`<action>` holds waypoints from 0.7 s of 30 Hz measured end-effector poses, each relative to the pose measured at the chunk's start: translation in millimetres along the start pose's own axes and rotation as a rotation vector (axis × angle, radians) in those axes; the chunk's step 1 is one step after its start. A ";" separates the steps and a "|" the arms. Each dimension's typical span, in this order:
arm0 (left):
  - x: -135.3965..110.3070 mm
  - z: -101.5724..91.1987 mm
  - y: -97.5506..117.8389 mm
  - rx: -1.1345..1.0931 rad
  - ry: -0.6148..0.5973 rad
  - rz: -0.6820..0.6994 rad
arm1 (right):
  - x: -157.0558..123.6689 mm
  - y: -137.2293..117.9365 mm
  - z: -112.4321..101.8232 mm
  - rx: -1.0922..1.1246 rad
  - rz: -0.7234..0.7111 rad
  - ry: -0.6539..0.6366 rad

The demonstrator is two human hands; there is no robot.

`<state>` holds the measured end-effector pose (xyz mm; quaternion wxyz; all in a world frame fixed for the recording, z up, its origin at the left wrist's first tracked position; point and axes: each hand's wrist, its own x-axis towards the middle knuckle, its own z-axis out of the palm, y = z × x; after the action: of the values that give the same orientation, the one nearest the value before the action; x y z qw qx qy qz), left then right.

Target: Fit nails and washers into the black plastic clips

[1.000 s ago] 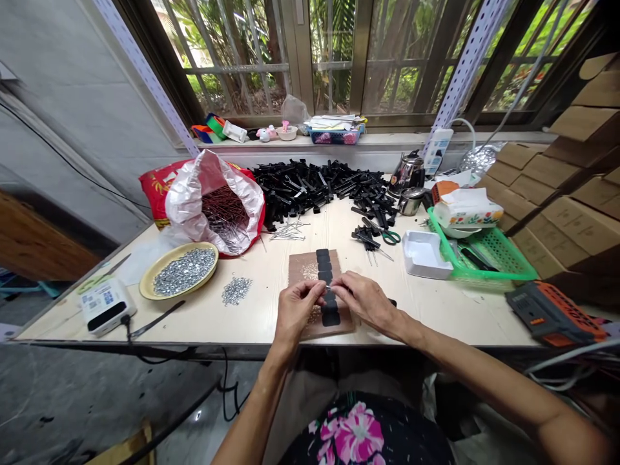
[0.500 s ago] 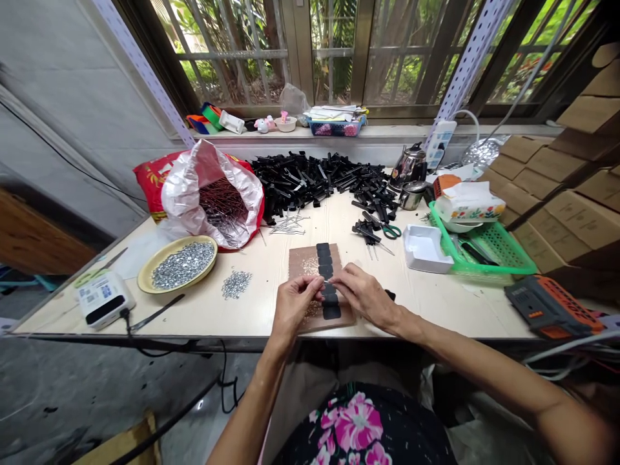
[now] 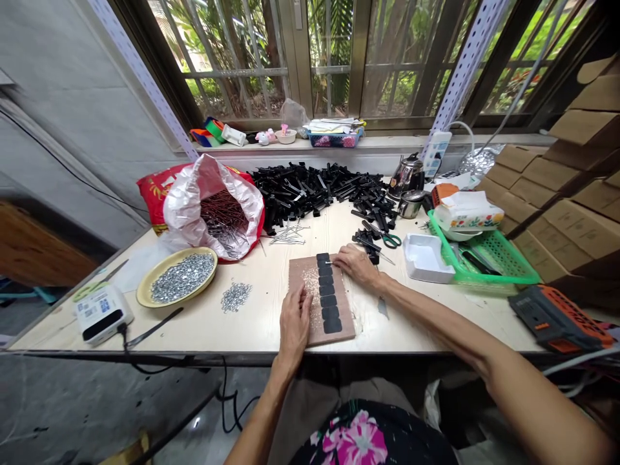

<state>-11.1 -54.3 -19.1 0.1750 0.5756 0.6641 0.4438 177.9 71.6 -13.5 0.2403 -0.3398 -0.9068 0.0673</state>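
A brown board lies at the table's near edge with a row of black pads down its middle and small shiny bits scattered on its left half. My left hand rests flat on the board's lower left, fingers stretched out. My right hand lies at the board's upper right edge and pinches a thin metal pin whose tip points at the top pads.
A yellow plate of small metal nuts, a loose heap of nuts, a foil bag of long pins, a heap of black plastic parts, scissors, a white tray, a green basket, a kettle.
My hands were together over the middle pads; they have separated. The right hand moved up to the board's top right, the left hand dropped flat onto the board.
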 end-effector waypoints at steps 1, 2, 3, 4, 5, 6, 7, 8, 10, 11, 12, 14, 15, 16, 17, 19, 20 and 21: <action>-0.1 1.1 -2.8 0.008 0.003 -0.001 | -6.9 -4.1 2.4 0.020 -0.100 -0.023; 0.0 1.9 -4.8 0.014 0.007 -0.006 | -13.4 -8.9 3.8 0.041 -0.226 -0.056; 0.3 2.5 -6.1 0.017 0.014 -0.014 | -17.9 -13.1 4.1 0.056 -0.353 -0.095; 0.5 2.9 -7.0 0.021 0.019 -0.024 | -19.3 -15.8 3.5 0.064 -0.450 -0.125; 0.6 3.3 -7.5 0.027 0.026 -0.033 | -17.3 -16.6 2.0 0.064 -0.489 -0.139; 0.6 3.8 -7.9 0.035 0.030 -0.039 | -12.6 -15.5 -0.1 0.055 -0.456 -0.129; 0.5 4.2 -8.3 0.042 0.032 -0.041 | -6.4 -13.1 -2.4 0.042 -0.369 -0.105; 0.2 4.7 -8.7 0.048 0.034 -0.040 | -0.5 -10.2 -4.5 0.032 -0.267 -0.077; -0.2 5.7 -9.5 0.050 0.036 -0.037 | 4.8 -6.1 -7.0 0.039 -0.176 -0.057; -0.3 6.2 -9.8 0.047 0.036 -0.036 | 3.3 -5.8 -7.2 0.065 -0.235 -0.072; -0.2 6.6 -10.0 0.044 0.034 -0.035 | 0.0 -6.4 -6.8 0.091 -0.336 -0.099; 0.3 7.0 -10.0 0.039 0.028 -0.031 | -6.8 -7.9 -5.2 0.125 -0.520 -0.144; 0.5 7.0 -9.8 0.037 0.023 -0.030 | -7.9 -7.4 -4.2 0.122 -0.534 -0.143; 0.7 6.9 -9.5 0.034 0.018 -0.031 | -7.0 -5.7 -3.1 0.108 -0.486 -0.123; 0.7 6.7 -9.2 0.030 0.016 -0.037 | -4.4 -2.9 -1.9 0.087 -0.391 -0.084; 0.3 6.1 -8.4 0.022 0.015 -0.055 | 2.5 4.3 1.3 0.058 -0.237 -0.018; -0.1 5.9 -8.0 0.024 0.015 -0.062 | 5.3 7.6 2.9 0.061 -0.242 -0.022; -0.5 5.7 -7.6 0.030 0.017 -0.064 | 7.2 10.2 4.5 0.073 -0.296 -0.050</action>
<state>-11.4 -52.1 -28.3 0.1749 0.5527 0.6903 0.4329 177.0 84.2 -17.6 0.2372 -0.1917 -0.9496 0.0726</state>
